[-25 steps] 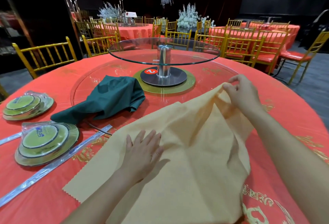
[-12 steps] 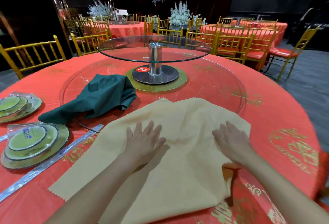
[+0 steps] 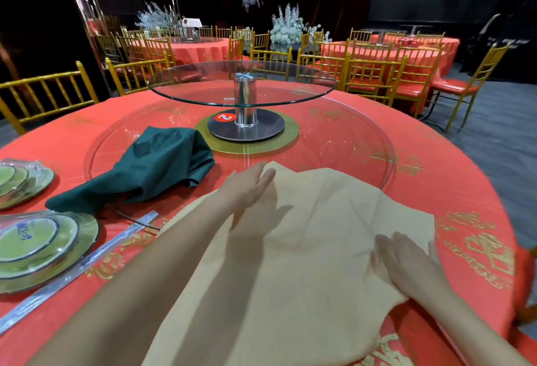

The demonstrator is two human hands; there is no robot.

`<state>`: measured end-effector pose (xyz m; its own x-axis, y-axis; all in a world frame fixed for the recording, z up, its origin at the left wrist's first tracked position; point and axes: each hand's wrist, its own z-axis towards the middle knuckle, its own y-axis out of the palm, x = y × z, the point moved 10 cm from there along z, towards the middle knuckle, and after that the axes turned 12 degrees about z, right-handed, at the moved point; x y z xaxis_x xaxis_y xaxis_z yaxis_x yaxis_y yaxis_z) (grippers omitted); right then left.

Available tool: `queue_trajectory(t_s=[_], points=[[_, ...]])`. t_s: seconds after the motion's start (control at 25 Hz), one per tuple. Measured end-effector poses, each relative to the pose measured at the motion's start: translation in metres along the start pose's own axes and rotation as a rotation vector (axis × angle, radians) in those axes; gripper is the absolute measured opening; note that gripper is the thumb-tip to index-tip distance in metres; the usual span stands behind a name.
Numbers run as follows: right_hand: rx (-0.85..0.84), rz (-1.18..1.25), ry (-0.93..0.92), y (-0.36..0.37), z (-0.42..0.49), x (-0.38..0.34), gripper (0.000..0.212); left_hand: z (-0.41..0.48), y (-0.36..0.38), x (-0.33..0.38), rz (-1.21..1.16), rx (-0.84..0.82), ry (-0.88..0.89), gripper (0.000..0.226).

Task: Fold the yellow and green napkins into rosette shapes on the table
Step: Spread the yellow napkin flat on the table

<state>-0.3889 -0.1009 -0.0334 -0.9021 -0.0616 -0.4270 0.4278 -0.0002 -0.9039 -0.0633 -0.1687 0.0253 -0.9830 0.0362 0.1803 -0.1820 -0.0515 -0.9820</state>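
Hands, left (image 3: 247, 188) and right (image 3: 406, 264), press flat on yellow napkin (image 3: 305, 264).

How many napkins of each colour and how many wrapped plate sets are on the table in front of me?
Yellow napkin: 1
Green napkin: 1
Wrapped plate sets: 2
Total: 4
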Motion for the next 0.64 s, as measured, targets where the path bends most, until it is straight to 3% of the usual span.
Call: queue_trajectory(t_s=[0.16, 0.32, 0.52, 0.64], points=[[0.023, 0.066, 0.003, 0.011, -0.006, 0.021, 0.066, 0.046, 0.038, -0.007, 0.012, -0.215, 0.014, 0.052], [0.109, 0.114, -0.016, 0.009, -0.007, 0.03, 0.071, 0.071, 0.038, -0.035, 0.155, -0.251, -0.076, 0.07], [0.08, 0.18, -0.002, 0.009, -0.002, 0.031, 0.075, 0.037, 0.012, 0.008, 0.271, -0.104, 0.06, 0.054], [0.131, 0.331, 0.015, -0.014, 0.0, 0.03, 0.068, -0.034, 0.005, 0.04, 0.254, 0.035, 0.185, 0.064]])
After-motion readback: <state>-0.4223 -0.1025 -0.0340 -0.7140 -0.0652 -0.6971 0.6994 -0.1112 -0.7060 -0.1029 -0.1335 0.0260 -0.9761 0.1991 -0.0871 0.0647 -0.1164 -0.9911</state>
